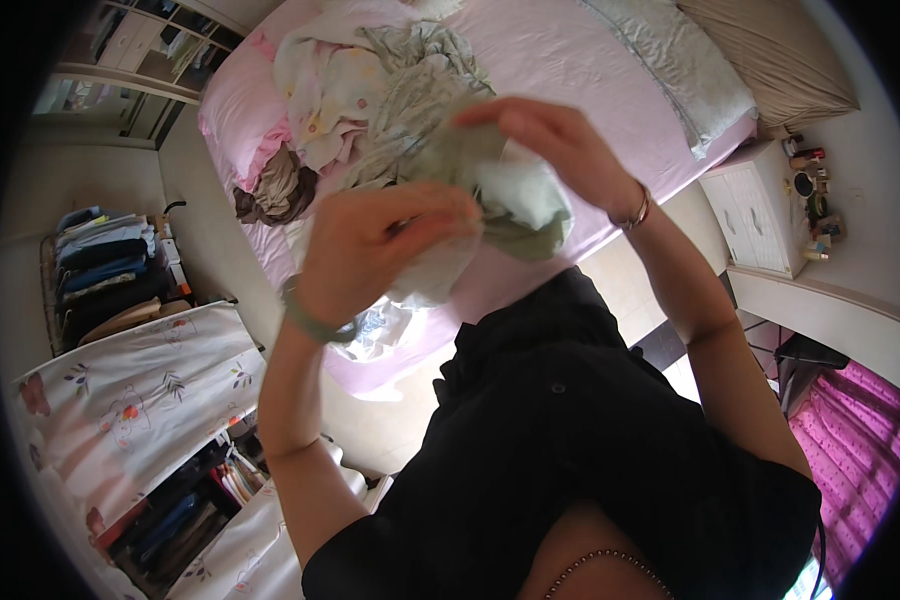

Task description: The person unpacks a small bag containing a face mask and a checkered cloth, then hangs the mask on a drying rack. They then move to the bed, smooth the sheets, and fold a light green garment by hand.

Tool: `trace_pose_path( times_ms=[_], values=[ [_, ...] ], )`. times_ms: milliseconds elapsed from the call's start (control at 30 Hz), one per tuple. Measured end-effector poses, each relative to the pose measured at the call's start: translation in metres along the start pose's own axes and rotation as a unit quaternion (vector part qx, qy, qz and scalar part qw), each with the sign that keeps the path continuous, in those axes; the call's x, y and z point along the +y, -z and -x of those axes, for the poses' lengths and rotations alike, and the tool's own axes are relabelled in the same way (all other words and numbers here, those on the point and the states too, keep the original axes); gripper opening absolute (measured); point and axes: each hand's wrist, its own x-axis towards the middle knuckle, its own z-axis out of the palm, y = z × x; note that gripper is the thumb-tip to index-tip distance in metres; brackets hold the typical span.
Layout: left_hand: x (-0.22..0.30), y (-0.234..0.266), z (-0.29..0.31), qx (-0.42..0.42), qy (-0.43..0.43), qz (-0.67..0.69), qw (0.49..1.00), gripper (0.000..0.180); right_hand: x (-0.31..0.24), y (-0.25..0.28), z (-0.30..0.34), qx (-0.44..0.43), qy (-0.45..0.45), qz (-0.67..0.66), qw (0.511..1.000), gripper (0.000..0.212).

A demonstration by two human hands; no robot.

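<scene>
A pale green and white piece of cloth (542, 205), perhaps a garment, is bunched between my hands over the near part of the bed and is partly blurred. My left hand (375, 245), with a green band at the wrist, is closed on its whitish side, fingers curled inward. My right hand (560, 145), wearing a thin bracelet, reaches in from the right. Its fingertips appear to pinch the upper green edge, though motion smears them. Below my left hand lies a crinkled clear plastic bag (382, 328) on the bed's near edge.
The pink-sheeted bed (540, 50) bears a rumpled patterned blanket (410, 75), a brown cloth (280, 188) and a pink pillow (240, 110). A white cabinet (755, 210) with small items stands at right. Folded clothes (110, 260) fill a rack at left, above a curtained shelf (150, 385).
</scene>
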Motion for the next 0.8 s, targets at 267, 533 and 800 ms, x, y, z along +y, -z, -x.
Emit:
trace_pose_path(
  times_ms=[267,533,800],
  values=[
    [-0.029,-0.067,-0.042,0.044,-0.028,0.168,0.984,0.014,-0.014,0.000,0.067,0.083,-0.063,0.107,0.989,0.021],
    [-0.073,-0.076,-0.020,-0.261,-0.015,-0.125,0.957,0.030,-0.080,0.034,0.198,0.424,-0.023,0.000,0.905,0.019],
    [-0.210,-0.085,0.006,-0.372,0.027,-0.298,0.879,0.026,-0.141,0.070,0.326,0.341,0.106,0.023,0.934,0.043]
  ],
)
